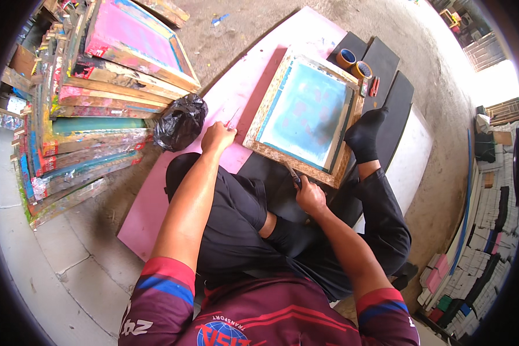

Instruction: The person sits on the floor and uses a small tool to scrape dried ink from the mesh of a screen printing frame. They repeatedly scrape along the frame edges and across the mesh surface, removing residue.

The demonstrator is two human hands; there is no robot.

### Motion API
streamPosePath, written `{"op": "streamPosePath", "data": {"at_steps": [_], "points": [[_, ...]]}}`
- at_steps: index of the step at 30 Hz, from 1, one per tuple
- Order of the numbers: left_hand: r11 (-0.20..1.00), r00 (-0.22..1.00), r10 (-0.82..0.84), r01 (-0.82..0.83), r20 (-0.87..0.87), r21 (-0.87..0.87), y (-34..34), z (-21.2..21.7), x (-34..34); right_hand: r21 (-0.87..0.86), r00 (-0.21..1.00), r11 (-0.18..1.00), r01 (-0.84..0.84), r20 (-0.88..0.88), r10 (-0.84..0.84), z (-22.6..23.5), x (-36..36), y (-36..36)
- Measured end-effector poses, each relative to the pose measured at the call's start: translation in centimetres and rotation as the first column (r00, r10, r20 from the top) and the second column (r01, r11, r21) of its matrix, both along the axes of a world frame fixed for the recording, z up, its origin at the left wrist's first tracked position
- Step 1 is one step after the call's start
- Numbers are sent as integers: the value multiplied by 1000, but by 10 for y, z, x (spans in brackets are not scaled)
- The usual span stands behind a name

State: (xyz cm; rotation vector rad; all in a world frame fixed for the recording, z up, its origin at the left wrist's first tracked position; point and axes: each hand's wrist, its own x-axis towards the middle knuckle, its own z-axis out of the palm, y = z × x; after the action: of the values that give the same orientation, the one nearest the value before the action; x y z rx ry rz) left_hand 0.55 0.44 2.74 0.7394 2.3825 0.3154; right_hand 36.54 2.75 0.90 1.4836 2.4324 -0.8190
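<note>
A wooden screen-printing frame (pixel 263 121) with pale blue mesh lies tilted before me, on black and pink sheets. To its left, my left hand (pixel 218 137) is closed around a thin red tool (pixel 229 123), which looks like a small screwdriver. My right hand (pixel 312 199) is closed on a dark-handled tool (pixel 296 177) by the frame's near edge. Its narrow tip reaches toward the wood; whether it touches I cannot tell. A crumpled black plastic bag (pixel 180 122) sits beside my left hand. My socked foot (pixel 365 135) rests against the frame's right side.
Stacked paint-stained frames (pixel 106 86) stand at the left. Two small round tubs (pixel 346 58) and a red-handled tool (pixel 375 86) lie beyond the frame's far right corner. Black boards (pixel 395 104) extend to the right. Piled pale bundles (pixel 478 254) line the far right.
</note>
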Motion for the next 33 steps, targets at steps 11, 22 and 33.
{"op": "streamPosePath", "data": {"at_steps": [11, 22, 33], "points": [[931, 992, -52, 6, 116, 364, -7, -17, 0, -565, 956, 823, 57, -206, -208, 6, 11, 2], [843, 602, -96, -374, 793, 386, -24, 31, -6, -924, 796, 304, -233, -361, -486, 61, -133, 22], [694, 608, -16, -565, 794, 446, -23, 38, -19, -929, 805, 68, -363, -349, -480, 66, -168, 50]]}}
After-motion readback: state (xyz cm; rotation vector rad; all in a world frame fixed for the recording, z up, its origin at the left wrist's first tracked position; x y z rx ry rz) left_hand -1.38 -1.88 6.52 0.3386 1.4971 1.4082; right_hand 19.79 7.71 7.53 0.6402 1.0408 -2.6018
